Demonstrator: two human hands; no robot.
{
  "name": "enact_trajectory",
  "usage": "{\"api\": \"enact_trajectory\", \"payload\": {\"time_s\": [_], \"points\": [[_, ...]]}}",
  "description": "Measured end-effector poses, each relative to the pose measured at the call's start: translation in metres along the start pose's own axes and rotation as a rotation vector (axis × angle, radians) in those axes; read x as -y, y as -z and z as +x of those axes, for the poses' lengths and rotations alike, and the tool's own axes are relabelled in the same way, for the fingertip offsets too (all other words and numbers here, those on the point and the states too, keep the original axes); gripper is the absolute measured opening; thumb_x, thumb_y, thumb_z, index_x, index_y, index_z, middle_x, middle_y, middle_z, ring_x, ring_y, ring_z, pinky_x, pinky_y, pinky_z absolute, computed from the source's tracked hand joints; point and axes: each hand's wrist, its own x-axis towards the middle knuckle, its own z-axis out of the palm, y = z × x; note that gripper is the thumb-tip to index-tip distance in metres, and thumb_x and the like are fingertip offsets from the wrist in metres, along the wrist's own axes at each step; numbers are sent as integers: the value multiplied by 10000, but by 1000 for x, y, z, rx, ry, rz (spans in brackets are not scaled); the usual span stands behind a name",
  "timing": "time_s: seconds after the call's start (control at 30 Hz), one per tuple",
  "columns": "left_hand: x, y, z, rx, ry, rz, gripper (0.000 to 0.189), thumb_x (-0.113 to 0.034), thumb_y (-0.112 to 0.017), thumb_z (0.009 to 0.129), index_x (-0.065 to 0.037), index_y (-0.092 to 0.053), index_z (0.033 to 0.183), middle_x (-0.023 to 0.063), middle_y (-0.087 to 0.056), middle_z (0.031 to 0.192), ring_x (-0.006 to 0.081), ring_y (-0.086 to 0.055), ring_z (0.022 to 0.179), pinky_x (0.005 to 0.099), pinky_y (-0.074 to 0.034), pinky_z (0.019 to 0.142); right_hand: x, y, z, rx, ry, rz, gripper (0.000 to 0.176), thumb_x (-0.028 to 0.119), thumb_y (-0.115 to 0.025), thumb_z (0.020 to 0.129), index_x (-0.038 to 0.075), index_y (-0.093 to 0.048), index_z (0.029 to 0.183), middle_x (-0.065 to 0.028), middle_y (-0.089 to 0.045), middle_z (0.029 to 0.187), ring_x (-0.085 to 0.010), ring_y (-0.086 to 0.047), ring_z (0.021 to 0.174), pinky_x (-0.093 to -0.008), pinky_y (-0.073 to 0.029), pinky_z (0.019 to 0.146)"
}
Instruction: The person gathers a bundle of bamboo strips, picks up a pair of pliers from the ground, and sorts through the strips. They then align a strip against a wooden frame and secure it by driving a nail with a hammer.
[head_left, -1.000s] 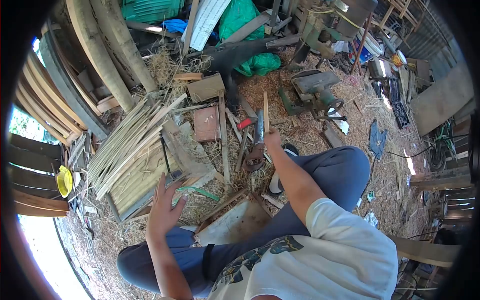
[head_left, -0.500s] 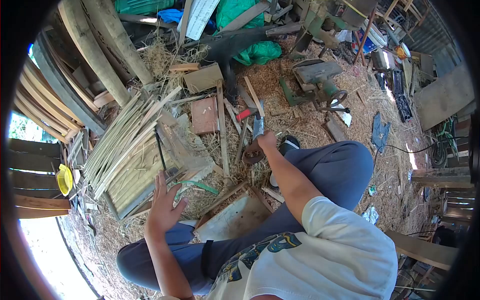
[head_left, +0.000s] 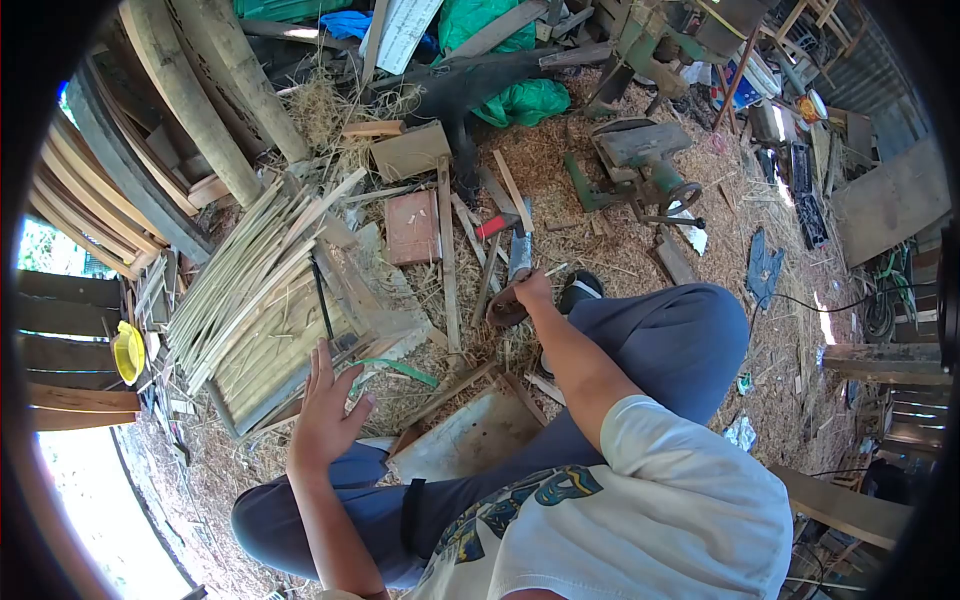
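Right hand [head_left: 534, 288] is at the brown handle [head_left: 507, 308] of a saw; fingers curled, can't tell if the grip is clamped on the handle or on the thin pale stick [head_left: 557, 268] beside it. Saw blade [head_left: 520, 255] points away from the person, on the littered floor [head_left: 620, 260]. Red-handled tool [head_left: 496, 225] and wood strip [head_left: 512, 188] by its far end. Left hand [head_left: 330, 405]: grip apart, holding nothing, fingertips near the black rod [head_left: 322, 298]. Green strap [head_left: 402, 371] just beside.
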Motion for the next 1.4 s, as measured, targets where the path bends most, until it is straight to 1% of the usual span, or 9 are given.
{"api": "enact_trajectory", "payload": {"time_s": [0.3, 0.4, 0.57, 0.7, 0.8, 0.9, 1.0, 1.17, 1.4], "points": [[1, 2, 0, 1, 0, 14, 473, -307, -685, 954, -86, -623, 1367, 262, -139, 1688, 457, -180, 1549, 525, -253, 1234, 1, -4, 10, -19, -33, 35, 485, 402, -627, 937, 47, -597, 1266, -225, -649, 1264, -402, -656, 1164, -506, -551, 962], [6, 5, -1, -7, -24, -6, 465, -296, -681, 953, -84, -620, 1363, 250, -185, 1680, 433, -233, 1538, 532, -263, 1230, 24, -3, -8, -257, -129, -33, 495, 384, -653, 921, 67, -581, 1294, -210, -625, 1270, -395, -623, 1207, -517, -532, 981], [10, 42, -26, 33, 3, -72, 457, -304, -677, 957, -110, -612, 1366, 212, -416, 1584, 377, -409, 1459, 545, -292, 1218, 59, -7, -18, -608, 318, 0, 473, 258, -727, 835, 63, -581, 1240, -202, -616, 1206, -412, -597, 1113, -569, -472, 943], [14, 80, -52, -44, -46, -24, 466, -343, -675, 962, -129, -609, 1372, 204, -518, 1507, 375, -479, 1404, 546, -309, 1210, 132, 13, -55, -657, 629, 209, 440, 208, -717, 849, 47, -587, 1237, -209, -620, 1175, -423, -603, 1100, -544, -476, 937], [29, 108, -55, -74, -133, 132, 481, -359, -674, 965, -106, -609, 1369, 192, -544, 1486, 372, -529, 1354, 528, -361, 1180, 196, 28, -98, -607, 1039, 492, 393, 164, -717, 850, 39, -610, 1207, -196, -652, 1121, -399, -626, 1078, -525, -477, 928], [65, 129, -39, -96, -175, 215, 458, -348, -674, 966, -91, -624, 1342, 185, -571, 1453, 372, -568, 1299, 488, -430, 1124, 248, 52, -171, -336, 1302, 521, 243, 54, -666, 910, 12, -641, 1147, -158, -672, 1068, -340, -655, 1019, -408, -509, 919], [100, 135, -9, -249, -134, 191, 408, -327, -672, 966, -81, -647, 1291, 179, -618, 1365, 376, -611, 1213, 465, -485, 1047, 277, 68, -227, -196, 1526, 383, 210, 46, -653, 919, 17, -649, 1127, -142, -686, 1050, -314, -664, 1024, -393, -505, 921], [146, 127, 14, -317, -36, 89, 348, -289, -670, 960, -69, -662, 1228, 167, -653, 1202, 362, -635, 1133, 467, -503, 992, 315, 68, -284, 89, 1673, 210, 250, 121, -717, 882, 73, -648, 1117, -100, -692, 1040, -323, -651, 1035, -452, -473, 924], [194, 108, 16, -410, 100, 109, 568, -313, -706, 925, -58, -546, 1406, 208, -512, 1398, 411, -500, 1319, 483, -440, 1092, 388, 6, -311, 35, 1886, -115, 354, 186, -764, 873, 69, -634, 1181, -118, -679, 1095, -314, -659, 1068, -444, -510, 945]]}}
